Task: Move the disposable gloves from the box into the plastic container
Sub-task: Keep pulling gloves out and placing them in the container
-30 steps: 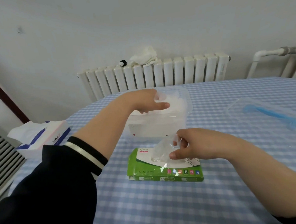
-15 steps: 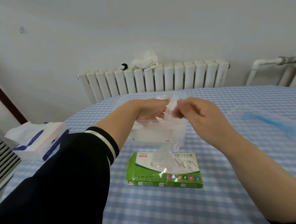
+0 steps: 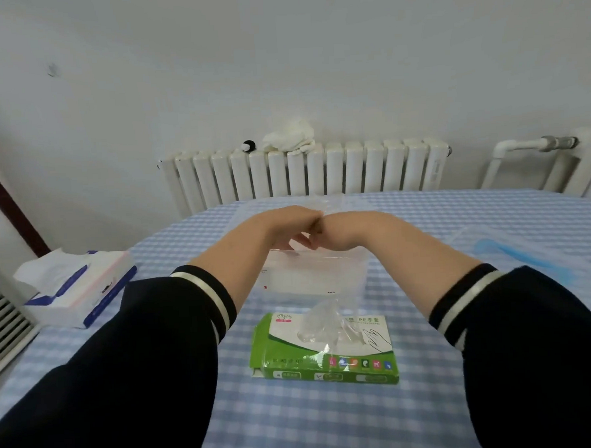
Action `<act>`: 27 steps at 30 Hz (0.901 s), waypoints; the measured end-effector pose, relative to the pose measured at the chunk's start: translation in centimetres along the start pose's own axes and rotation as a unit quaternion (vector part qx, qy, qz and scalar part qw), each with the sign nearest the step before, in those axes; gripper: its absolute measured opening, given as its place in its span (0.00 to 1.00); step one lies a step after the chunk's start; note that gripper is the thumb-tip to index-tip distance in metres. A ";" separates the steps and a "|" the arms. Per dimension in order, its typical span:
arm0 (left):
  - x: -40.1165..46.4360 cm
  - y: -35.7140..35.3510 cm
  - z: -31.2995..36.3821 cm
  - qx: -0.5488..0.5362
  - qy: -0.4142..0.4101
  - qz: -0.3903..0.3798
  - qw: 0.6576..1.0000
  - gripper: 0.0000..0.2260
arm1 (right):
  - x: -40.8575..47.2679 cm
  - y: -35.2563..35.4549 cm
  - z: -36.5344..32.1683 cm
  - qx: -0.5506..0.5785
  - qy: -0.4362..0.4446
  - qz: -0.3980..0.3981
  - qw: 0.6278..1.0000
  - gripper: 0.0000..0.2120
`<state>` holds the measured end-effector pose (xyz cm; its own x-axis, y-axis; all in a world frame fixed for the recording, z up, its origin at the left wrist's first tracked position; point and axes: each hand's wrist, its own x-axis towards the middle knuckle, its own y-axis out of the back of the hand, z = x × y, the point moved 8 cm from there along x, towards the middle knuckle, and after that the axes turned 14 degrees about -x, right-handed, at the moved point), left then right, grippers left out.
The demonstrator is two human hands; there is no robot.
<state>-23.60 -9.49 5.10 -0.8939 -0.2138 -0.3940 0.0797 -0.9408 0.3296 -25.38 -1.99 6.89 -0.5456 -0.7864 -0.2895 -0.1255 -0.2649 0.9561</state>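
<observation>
Now lifted together above the clear rectangular plastic container, both hands: left hand and right hand touching, pinching a thin transparent disposable glove. Another glove sprouting from the green cardboard box, just before the container. Featherlight, limp, slippery; best pinched at the cuff.

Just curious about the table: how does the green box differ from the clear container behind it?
The green box is opaque printed card lying flat; the container is see-through plastic and stands taller. A glove sticks out of the box's top, while both hands, left and right, hover over the container. Both sit on the checked tablecloth.
</observation>
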 end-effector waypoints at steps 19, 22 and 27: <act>-2.5 5.5 -0.4 0.412 0.018 0.113 0.904 0.14 | -5.6 4.9 2.9 0.031 -0.051 0.194 0.979 0.11; -4.4 5.2 1.5 0.422 -0.052 0.183 0.886 0.20 | -8.4 5.9 4.7 0.067 -0.091 0.299 0.948 0.09; -8.6 4.8 3.5 0.338 -0.242 0.325 0.849 0.17 | -12.4 4.1 3.6 0.210 -0.056 0.368 0.904 0.06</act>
<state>-17.09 -11.28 13.13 -0.8475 -0.3436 0.4047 0.5007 -0.2642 0.8243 -22.11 8.70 14.54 -0.6867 -0.5956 0.4168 0.0152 0.5615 0.8273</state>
